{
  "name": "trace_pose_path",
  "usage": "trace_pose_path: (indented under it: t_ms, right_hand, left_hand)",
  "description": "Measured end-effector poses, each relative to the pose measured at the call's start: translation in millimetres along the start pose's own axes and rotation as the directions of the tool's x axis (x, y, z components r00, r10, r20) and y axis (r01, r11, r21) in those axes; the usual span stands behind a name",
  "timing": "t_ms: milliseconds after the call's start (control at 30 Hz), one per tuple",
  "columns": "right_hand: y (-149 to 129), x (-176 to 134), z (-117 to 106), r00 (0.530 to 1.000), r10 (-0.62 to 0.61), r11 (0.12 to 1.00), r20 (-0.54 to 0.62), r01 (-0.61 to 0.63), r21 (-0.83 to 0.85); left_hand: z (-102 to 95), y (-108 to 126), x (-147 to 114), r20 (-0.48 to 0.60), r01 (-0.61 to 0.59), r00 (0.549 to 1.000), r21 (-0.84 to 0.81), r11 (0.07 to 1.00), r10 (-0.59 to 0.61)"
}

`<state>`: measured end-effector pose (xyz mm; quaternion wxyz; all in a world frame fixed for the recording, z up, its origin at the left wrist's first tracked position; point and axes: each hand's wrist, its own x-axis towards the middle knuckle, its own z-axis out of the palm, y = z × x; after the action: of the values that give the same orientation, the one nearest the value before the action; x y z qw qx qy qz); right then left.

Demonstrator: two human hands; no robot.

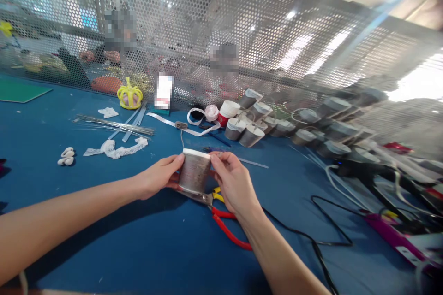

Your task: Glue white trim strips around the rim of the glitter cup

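A small cup (194, 173) wrapped in grey-brown cord or cloth, with a white rim, is held upright between both hands above the blue table. My left hand (157, 177) grips its left side, thumb near the rim. On the right side, my right hand (235, 182) pinches the edge close to the rim with thumb and fingers. A grey cord (182, 139) runs from behind the cup to a small coil (181, 125). Beneath the cup and right hand lie red-handled scissors (231, 233) and a yellow-handled tool (218, 195), partly hidden.
Several similar grey cups (252, 135) are grouped and stacked at the back right. A black glue gun (367, 175) and purple power strip (391, 237) lie right, with a black cable. Thin wires (114, 123), white scraps (116, 149) and a yellow crown-like ornament (129, 96) lie left.
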<state>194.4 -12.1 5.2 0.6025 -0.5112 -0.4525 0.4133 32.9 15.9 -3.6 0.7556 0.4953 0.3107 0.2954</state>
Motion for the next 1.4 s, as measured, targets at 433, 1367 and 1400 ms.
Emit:
trace_pose_path:
  t_ms: [433, 1367, 1400]
  right_hand:
    - [-8, -16, 9, 0.97, -0.231, 0.953, 0.078, 0.241, -0.182]
    - [-9, -11, 5, 0.94, -0.314, 0.864, 0.134, 0.341, -0.369]
    - [-6, -10, 4, 0.934, -0.325, 0.851, 0.148, 0.357, -0.385]
  left_hand:
    - [8.7, -4, -5, -0.006, -0.174, 0.985, 0.003, 0.985, 0.174]
    - [-0.8, -8, 0, -0.005, -0.242, 0.968, 0.262, 0.934, 0.252]
    - [-2.1, -6, 0, -0.019, -0.273, 0.954, 0.344, 0.898, 0.298]
